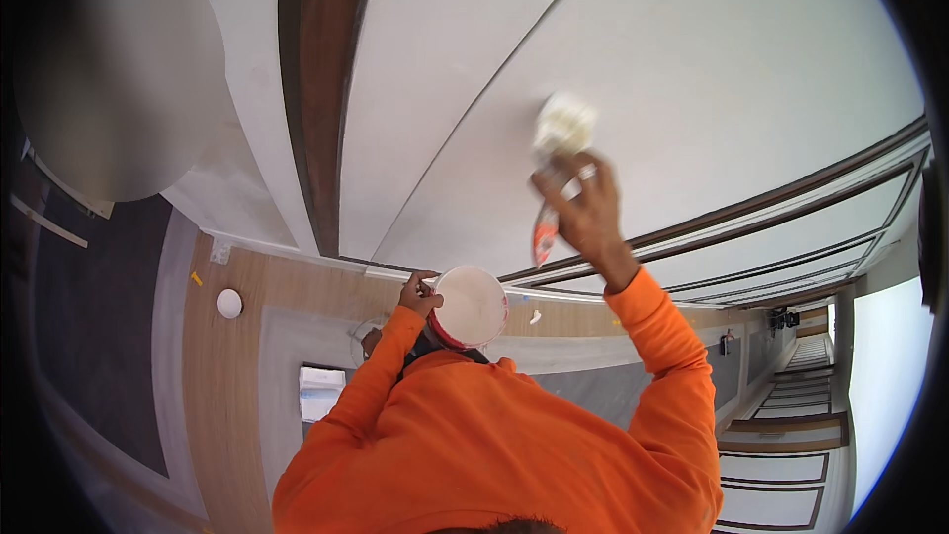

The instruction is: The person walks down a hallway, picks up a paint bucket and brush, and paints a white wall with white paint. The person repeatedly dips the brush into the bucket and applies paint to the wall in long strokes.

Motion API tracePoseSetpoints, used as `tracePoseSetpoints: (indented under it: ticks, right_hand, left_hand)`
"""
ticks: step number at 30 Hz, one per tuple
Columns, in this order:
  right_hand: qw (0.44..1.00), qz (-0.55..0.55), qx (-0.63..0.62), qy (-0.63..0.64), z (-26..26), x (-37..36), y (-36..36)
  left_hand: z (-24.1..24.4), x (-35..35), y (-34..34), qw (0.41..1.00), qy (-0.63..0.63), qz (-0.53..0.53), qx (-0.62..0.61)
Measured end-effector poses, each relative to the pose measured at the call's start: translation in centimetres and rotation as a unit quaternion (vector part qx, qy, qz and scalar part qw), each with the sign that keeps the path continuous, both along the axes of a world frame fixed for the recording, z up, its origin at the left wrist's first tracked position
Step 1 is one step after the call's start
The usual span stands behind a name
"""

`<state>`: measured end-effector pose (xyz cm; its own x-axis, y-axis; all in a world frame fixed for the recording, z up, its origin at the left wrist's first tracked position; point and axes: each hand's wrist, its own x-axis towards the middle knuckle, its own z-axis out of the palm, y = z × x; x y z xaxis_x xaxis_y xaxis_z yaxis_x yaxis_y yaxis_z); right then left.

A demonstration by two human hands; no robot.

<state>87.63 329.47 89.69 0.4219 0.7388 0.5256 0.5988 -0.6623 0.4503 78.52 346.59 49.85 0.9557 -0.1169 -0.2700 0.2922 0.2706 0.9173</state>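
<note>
My right hand (586,208) is raised in front of a white wall panel (667,89), its fingers closed around a paintbrush with an orange-and-white handle (545,236). The brush's pale, loaded bristles (565,122) point upward over the panel and look blurred; whether they touch it I cannot tell. Lower down, near my chest, my left hand (420,295) grips the left rim of a round bucket (469,306). Pale paint shows inside the bucket, and its outer side is red. A thin dark groove (474,100) runs slantwise across the wall to the left of the brush.
Dark wood trim (326,96) borders the panel on the left. On the floor lie a small white round object (230,303), a white box-like item (322,393) and a yellow piece (196,279). A fire extinguisher (726,342) stands farther right along the corridor. Something blurred covers the upper left.
</note>
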Motion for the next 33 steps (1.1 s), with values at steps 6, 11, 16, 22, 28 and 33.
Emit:
tracePoseSetpoints:
  ticks: [6,11,16,22,28,33]
  right_hand:
    - [0.979,0.042,0.117,0.162,6.7,1.7,2.9]
    - [0.964,0.114,0.211,-0.119,19.0,4.6,2.5]
    - [0.987,0.036,0.095,-0.128,8.9,3.9,2.0]
    - [0.990,0.075,-0.035,0.116,-5.0,1.7,2.4]
    - [0.949,0.124,0.089,0.276,12.9,5.2,4.4]
    - [0.965,0.152,0.155,0.148,37.1,6.3,2.8]
  left_hand:
    - [-1.4,1.7,1.3,1.000,0.003,-0.003,0.000]
    - [0.2,1.5,2.5,1.000,0.004,-0.006,0.002]
    - [-1.3,0.8,2.5,1.000,0.001,0.003,0.003]
    - [-1.9,1.2,1.8,1.000,-0.015,0.009,-0.007]
    - [-2.9,2.0,1.6,1.000,-0.020,-0.001,0.023]
    - [-1.6,2.3,1.0,0.999,-0.020,0.002,0.040]
